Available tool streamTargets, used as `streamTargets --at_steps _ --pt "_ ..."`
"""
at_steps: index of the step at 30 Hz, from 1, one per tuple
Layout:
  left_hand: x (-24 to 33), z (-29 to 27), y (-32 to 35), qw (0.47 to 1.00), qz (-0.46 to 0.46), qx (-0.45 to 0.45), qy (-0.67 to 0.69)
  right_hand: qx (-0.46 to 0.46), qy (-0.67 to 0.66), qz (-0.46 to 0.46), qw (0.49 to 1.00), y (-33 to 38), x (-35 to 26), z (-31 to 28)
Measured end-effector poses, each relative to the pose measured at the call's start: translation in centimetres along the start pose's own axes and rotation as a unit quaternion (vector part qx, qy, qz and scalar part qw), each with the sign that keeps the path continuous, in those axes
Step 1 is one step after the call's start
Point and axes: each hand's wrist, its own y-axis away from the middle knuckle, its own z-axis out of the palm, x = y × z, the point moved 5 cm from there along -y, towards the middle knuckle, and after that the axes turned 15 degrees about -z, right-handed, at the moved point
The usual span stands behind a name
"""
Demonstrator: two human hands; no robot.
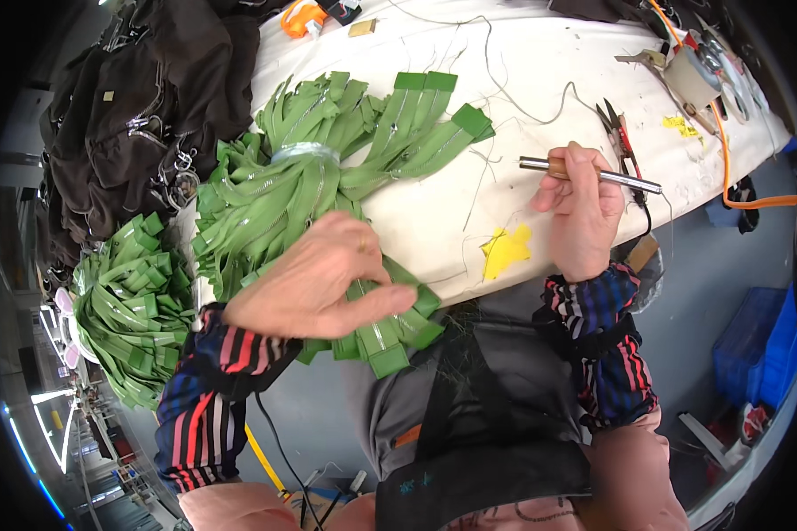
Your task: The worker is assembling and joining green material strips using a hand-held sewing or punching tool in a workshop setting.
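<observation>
A tied bundle of green zippers (328,168) lies on the white work table (522,62), its near ends hanging over the front edge. My left hand (323,279) rests on those near ends and pinches one green zipper strip. My right hand (584,212) is closed round a pen-like metal tool with a wooden grip (593,173), held level above the table, its tip pointing right. A yellow patch (506,250) is stuck on the table between my hands.
A second bundle of green zippers (128,310) hangs at the left below a pile of dark bags (142,106). Pliers (618,133), scissors and small tools lie at the table's far right, with an orange cord (735,190). Blue crates (766,345) stand on the floor.
</observation>
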Motion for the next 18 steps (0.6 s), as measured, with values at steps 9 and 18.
streamTargets --at_steps 9,18 --pt "1.1 4.2 -0.6 0.984 0.033 0.109 -0.134 -0.011 -0.012 0.014 1.000 0.2 -0.4 -0.7" --pt "-0.3 5.8 3.8 0.980 -0.019 0.135 -0.142 0.011 -0.035 -0.017 0.999 0.2 -1.1 -0.4"
